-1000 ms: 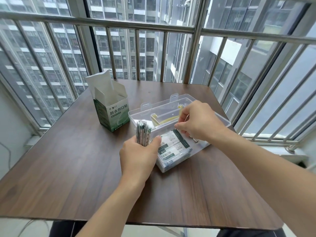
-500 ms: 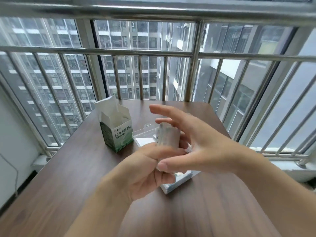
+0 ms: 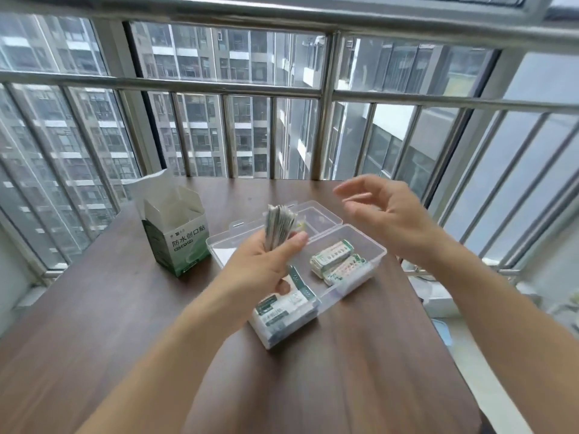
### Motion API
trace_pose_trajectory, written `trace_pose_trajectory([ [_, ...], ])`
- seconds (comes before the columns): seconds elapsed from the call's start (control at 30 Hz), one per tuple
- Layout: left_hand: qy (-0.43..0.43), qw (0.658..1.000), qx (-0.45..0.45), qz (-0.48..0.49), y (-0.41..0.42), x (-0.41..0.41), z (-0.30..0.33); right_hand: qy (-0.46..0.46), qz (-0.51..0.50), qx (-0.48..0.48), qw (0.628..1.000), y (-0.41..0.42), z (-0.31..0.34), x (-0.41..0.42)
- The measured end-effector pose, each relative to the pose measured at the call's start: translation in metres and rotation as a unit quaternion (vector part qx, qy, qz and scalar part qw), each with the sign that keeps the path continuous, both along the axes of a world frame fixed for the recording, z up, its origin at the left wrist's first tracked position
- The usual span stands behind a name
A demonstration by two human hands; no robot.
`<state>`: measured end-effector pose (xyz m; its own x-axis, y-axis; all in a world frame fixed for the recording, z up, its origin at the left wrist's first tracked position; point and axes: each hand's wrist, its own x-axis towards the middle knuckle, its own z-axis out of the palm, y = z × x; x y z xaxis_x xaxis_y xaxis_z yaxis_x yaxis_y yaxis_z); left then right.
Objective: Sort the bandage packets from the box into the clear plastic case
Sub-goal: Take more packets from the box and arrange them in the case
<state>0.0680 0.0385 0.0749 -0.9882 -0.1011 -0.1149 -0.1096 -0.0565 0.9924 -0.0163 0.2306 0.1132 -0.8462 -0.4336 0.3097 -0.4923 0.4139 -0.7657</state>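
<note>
Since half a second ago, both hands have been lowered from in front of the camera and drawn apart, so the clear plastic case is seen again beneath them. A thick stack of bandage packets is gripped upright in the left hand, thumb curled across its front, above the middle of the case. The right hand is held empty in the air above the case's far right corner, fingers spread and relaxed, apart from the stack.

The case lies open near the table's right edge, its lid folded back toward the railing. Two small bundles of packets are seen in the right-hand part; flat green-and-white packs fill the near end. The opened green box stands upright near the far left corner, well apart from the case; whether anything is left in it cannot be told.

The likeliest fault is judged to be a spill: the stack is loose and is held only at its lower part, so packets could fan out or slide free if the grip were eased before the right hand takes hold. Packets dropped outside the walls could be scattered toward the right edge, which lies close by.
</note>
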Motion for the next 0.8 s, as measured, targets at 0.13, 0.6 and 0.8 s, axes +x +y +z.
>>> trace_pose_trajectory([
  [0.13,0.008,0.981,-0.193,-0.022,0.002,-0.027,-0.001,0.041,0.061,0.356,0.932,0.008,-0.008,-0.039],
  [0.6,-0.036,0.944,-0.308,-0.113,0.023,-0.076,-0.019,0.024,0.230,0.573,0.787,-0.024,-0.017,-0.070],
  [0.8,0.036,0.927,-0.351,-0.127,0.020,-0.073,-0.022,-0.021,0.270,0.578,0.770,-0.020,-0.008,-0.083],
])
